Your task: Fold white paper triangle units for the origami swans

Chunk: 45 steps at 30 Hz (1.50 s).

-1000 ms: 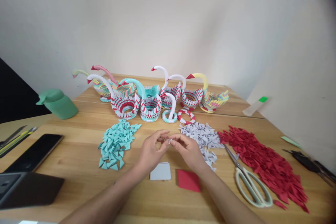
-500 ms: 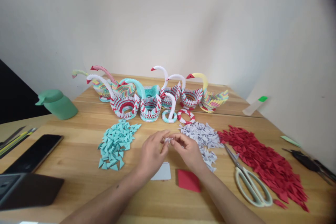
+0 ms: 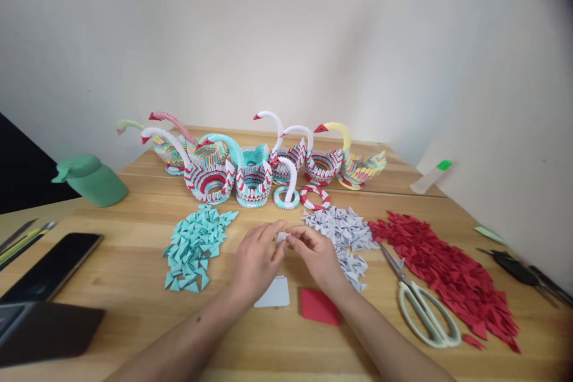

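Between my fingertips is a small folded white paper piece [image 3: 282, 237], held above the middle of the table. My left hand [image 3: 257, 253] pinches it from the left, and my right hand [image 3: 317, 253] grips its other side with thumb and forefinger. Below the hands lie a stack of white paper slips [image 3: 274, 292] and a stack of red paper slips [image 3: 319, 305]. A pile of folded white paper triangles [image 3: 342, 228] spreads just beyond my right hand. Off to the left is a heap of teal paper triangles [image 3: 197, 245].
Folded-paper swans [image 3: 209, 182] stand in rows at the back, beside a red-and-white paper ring [image 3: 314, 197]. On the right are scissors [image 3: 427, 313] and a heap of red triangles [image 3: 447, 271]. A green jug [image 3: 92, 179] and a phone [image 3: 54, 265] lie left.
The view has shifted slightly, so most things appear a little further left. Both hands still hold the white paper piece, and more of it now shows between the fingers.
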Available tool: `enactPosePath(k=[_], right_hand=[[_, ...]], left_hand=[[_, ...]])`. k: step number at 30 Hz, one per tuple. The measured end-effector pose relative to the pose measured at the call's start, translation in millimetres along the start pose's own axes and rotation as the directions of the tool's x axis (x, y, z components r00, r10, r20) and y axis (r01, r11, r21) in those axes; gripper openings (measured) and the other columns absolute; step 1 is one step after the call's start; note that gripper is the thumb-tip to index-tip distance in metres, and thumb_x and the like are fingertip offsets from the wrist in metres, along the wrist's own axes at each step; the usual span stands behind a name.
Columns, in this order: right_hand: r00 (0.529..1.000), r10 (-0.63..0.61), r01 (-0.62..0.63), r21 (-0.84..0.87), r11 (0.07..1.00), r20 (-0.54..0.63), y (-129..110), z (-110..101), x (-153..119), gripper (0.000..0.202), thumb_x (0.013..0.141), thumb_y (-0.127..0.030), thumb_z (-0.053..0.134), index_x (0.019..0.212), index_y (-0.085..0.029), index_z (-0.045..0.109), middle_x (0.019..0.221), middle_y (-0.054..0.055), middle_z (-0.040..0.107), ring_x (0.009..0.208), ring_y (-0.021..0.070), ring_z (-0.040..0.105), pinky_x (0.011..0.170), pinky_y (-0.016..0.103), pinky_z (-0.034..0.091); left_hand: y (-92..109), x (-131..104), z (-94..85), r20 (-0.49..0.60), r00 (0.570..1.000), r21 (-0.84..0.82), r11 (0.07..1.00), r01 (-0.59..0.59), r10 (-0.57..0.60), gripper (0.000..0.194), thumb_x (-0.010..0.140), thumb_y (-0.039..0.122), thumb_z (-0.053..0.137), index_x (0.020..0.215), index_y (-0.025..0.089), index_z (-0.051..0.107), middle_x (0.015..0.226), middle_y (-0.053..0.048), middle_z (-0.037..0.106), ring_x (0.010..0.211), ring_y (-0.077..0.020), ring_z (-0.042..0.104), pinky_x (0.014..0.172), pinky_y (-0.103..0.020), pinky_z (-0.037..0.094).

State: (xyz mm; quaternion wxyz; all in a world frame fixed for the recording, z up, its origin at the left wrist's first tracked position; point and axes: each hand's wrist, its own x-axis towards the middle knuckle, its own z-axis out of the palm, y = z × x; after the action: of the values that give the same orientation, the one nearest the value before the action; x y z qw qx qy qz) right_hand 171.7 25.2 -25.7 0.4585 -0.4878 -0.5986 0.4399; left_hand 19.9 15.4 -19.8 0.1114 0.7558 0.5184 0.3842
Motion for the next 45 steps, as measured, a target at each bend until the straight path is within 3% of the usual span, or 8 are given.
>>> enactPosePath(k=[13,20,28,31,34,37,40,45], right_hand=[[1.0,-0.006,0.006,-0.003,1.0,-0.007,-1.7,-1.2,-0.3,0.021,0.08,-0.034,0.059,0.092,-0.018,0.067,0.089,0.006,0.07,0.081,0.0191,0.063,0.076,0.032,0.049],[0.997,-0.013,0.011,-0.024,1.0,-0.075,-2.4,0.7,-1.7,0.018,0.078,-0.033,0.06,0.085,-0.018,0.066,0.08,0.004,0.068,0.074,0.0177,0.062,0.07,0.029,0.048],[1.0,-0.031,0.031,-0.033,0.999,0.001,-1.0,-0.4,1.0,0.021,0.078,-0.027,0.057,0.096,-0.018,0.062,0.078,0.002,0.061,0.072,0.0159,0.057,0.068,0.027,0.046],[0.999,-0.031,0.032,-0.033,0.999,0.023,-3.6,-1.1,1.1,0.025,0.079,-0.026,0.054,0.102,-0.019,0.06,0.081,0.002,0.06,0.074,0.0165,0.057,0.071,0.029,0.046],[1.0,-0.019,0.019,-0.049,0.999,0.005,-6.5,-2.3,1.0,0.03,0.08,-0.028,0.051,0.108,-0.019,0.058,0.079,0.001,0.057,0.075,0.0166,0.057,0.072,0.03,0.046],[1.0,-0.018,0.017,-0.024,1.0,-0.021,-5.8,-3.4,1.2,0.034,0.082,-0.03,0.049,0.113,-0.019,0.057,0.081,0.001,0.055,0.076,0.0163,0.057,0.074,0.029,0.047],[0.999,-0.027,0.026,-0.028,0.999,-0.036,-1.8,-3.2,1.3,0.035,0.084,-0.03,0.049,0.116,-0.02,0.056,0.084,0.002,0.055,0.079,0.0163,0.056,0.076,0.029,0.047],[0.999,-0.051,0.05,-0.035,0.998,-0.019,2.8,0.0,-0.6,0.035,0.085,-0.03,0.049,0.118,-0.021,0.057,0.09,0.003,0.058,0.081,0.0162,0.056,0.077,0.028,0.047]], left_hand=[[-1.3,-0.6,1.1,-0.046,0.999,-0.025,0.999,-0.024,0.023,0.032,0.083,0.015,0.052,0.114,0.02,0.055,0.093,-0.006,0.066,0.091,-0.0206,0.06,0.082,-0.035,0.046],[-1.8,-1.0,1.7,-0.054,0.996,0.0,0.998,-0.07,0.07,0.032,0.082,0.014,0.052,0.113,0.019,0.055,0.093,-0.006,0.066,0.09,-0.0206,0.06,0.081,-0.035,0.046],[-1.4,-1.8,0.3,-0.018,0.997,-0.06,0.995,-0.081,0.08,0.035,0.082,0.015,0.053,0.116,0.022,0.054,0.099,-0.007,0.067,0.094,-0.0214,0.06,0.084,-0.037,0.046],[-2.6,-0.2,-1.3,0.04,0.999,-0.274,0.962,0.007,0.004,0.034,0.086,0.022,0.05,0.12,0.022,0.052,0.107,-0.007,0.066,0.097,-0.0198,0.061,0.086,-0.035,0.047],[-6.2,3.0,-0.6,0.128,0.978,-0.515,0.831,0.209,-0.166,0.036,0.089,0.024,0.043,0.125,0.018,0.048,0.108,-0.008,0.067,0.095,-0.0174,0.063,0.083,-0.031,0.05],[-7.2,5.4,1.4,0.224,0.945,-0.558,0.764,0.324,-0.238,0.028,0.085,0.021,0.049,0.11,0.015,0.061,0.105,-0.008,0.069,0.094,-0.0182,0.065,0.083,-0.029,0.051],[-3.4,5.2,1.7,0.25,0.95,-0.547,0.782,0.298,-0.187,0.023,0.082,0.021,0.054,0.1,0.018,0.067,0.104,-0.005,0.07,0.094,-0.0185,0.065,0.084,-0.028,0.049],[0.5,3.9,-0.2,0.177,0.968,-0.509,0.825,0.243,-0.176,0.02,0.084,0.026,0.055,0.095,0.02,0.07,0.096,-0.003,0.072,0.087,-0.0185,0.066,0.078,-0.026,0.049]])
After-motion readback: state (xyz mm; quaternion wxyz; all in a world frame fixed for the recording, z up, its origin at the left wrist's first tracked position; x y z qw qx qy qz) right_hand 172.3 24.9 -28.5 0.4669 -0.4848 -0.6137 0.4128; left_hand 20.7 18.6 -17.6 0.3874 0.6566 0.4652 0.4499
